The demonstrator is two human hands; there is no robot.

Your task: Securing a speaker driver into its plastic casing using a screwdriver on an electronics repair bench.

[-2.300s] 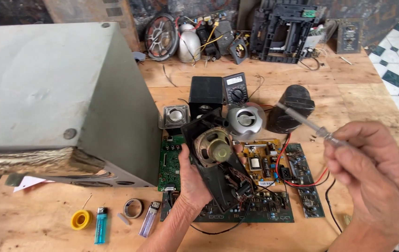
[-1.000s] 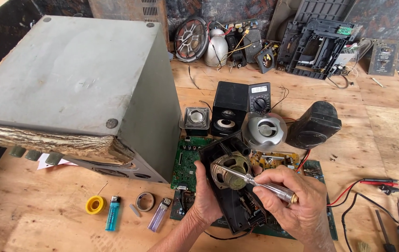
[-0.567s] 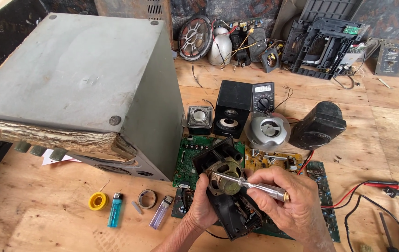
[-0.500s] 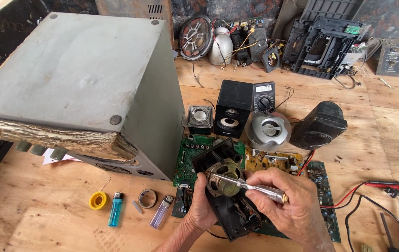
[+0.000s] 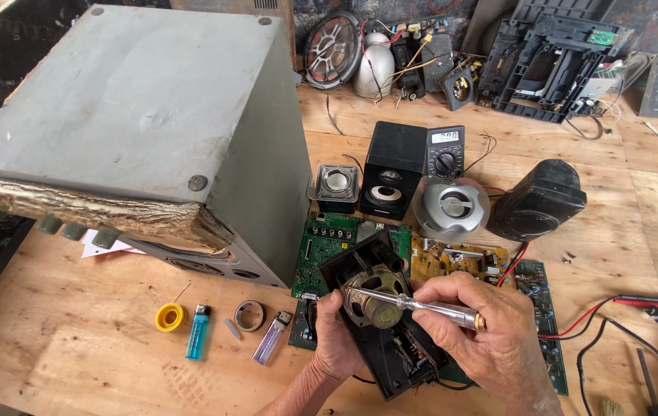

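Observation:
My left hand (image 5: 338,339) grips the near edge of a black speaker panel (image 5: 390,354) that carries a round speaker driver (image 5: 373,302). My right hand (image 5: 490,339) holds a silver screwdriver (image 5: 421,304), its tip lying across the top of the driver near the panel's left side. The panel rests over green circuit boards (image 5: 327,246) on the wooden table (image 5: 75,362).
A big grey speaker cabinet (image 5: 136,131) fills the left. Small speakers (image 5: 390,181), a multimeter (image 5: 446,152) and a round silver speaker (image 5: 450,206) stand behind. Two lighters (image 5: 198,331), a yellow reel (image 5: 169,317) and tape ring (image 5: 249,315) lie left; cables and tools (image 5: 652,362) right.
My right hand brought the screwdriver down from the air at the right onto the speaker driver. Since about a second ago both hands hold nearly still; the view shifted slightly.

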